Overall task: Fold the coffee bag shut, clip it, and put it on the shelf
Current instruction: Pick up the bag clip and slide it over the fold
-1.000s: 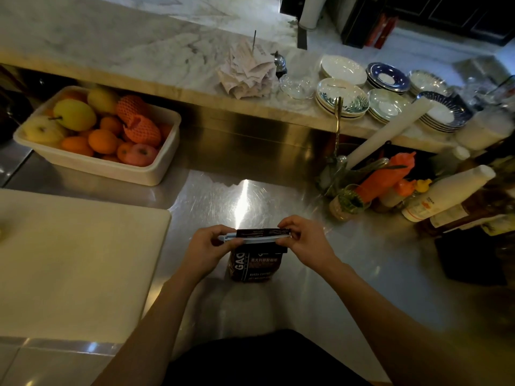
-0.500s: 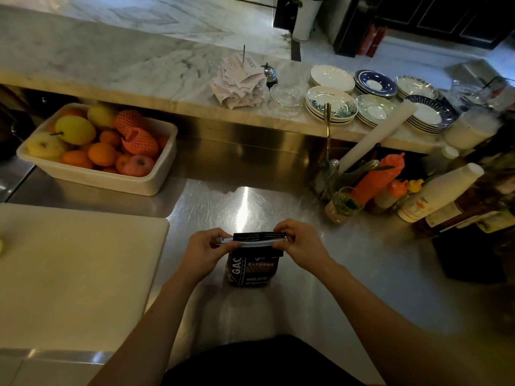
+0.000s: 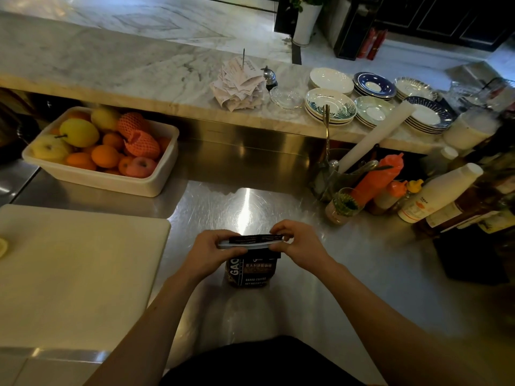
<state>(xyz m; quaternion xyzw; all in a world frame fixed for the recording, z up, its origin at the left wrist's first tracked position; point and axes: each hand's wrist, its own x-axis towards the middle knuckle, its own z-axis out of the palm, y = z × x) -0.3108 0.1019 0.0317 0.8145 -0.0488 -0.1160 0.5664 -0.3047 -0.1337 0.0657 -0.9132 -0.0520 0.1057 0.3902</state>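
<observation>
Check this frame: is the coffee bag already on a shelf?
No, the coffee bag stands upright on the steel counter, with the left hand and right hand pinching the clip at its folded top.

A café or restaurant kitchen counter.

A shiny steel worktop (image 3: 334, 274), stacks of saucers (image 3: 331, 105), sauce bottles (image 3: 384, 176), paper order slips (image 3: 239, 84) on a spike, and a tub of fruit (image 3: 111, 176).

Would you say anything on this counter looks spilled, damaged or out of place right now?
Nothing looks spilled or damaged. The coffee bag stands upright on the steel counter, both hands pinching the clip across its folded top.
</observation>
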